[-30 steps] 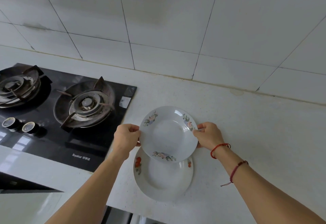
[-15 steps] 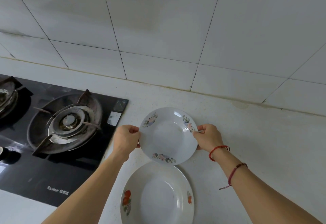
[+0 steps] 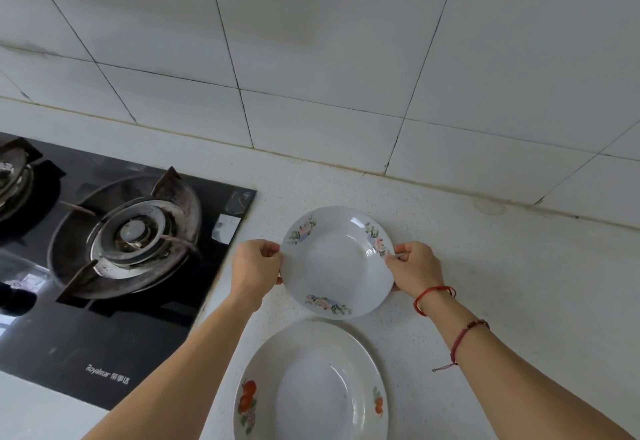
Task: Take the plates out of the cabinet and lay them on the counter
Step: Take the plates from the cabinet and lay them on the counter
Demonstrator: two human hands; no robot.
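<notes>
The left hand (image 3: 254, 268) and right hand (image 3: 417, 271) pinch opposite rims of the flowered plate (image 3: 337, 263), held between them over the worktop (image 3: 502, 284). Lower it level, clear of the second plate (image 3: 311, 387) behind the hands, then release both rims together.

white tiled wall (image 3: 346, 41), black gas hob (image 3: 138, 322)

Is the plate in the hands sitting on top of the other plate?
No, the held plate, gripped by the left hand and right hand, is farther back than the fruit plate and does not overlap it.
</notes>
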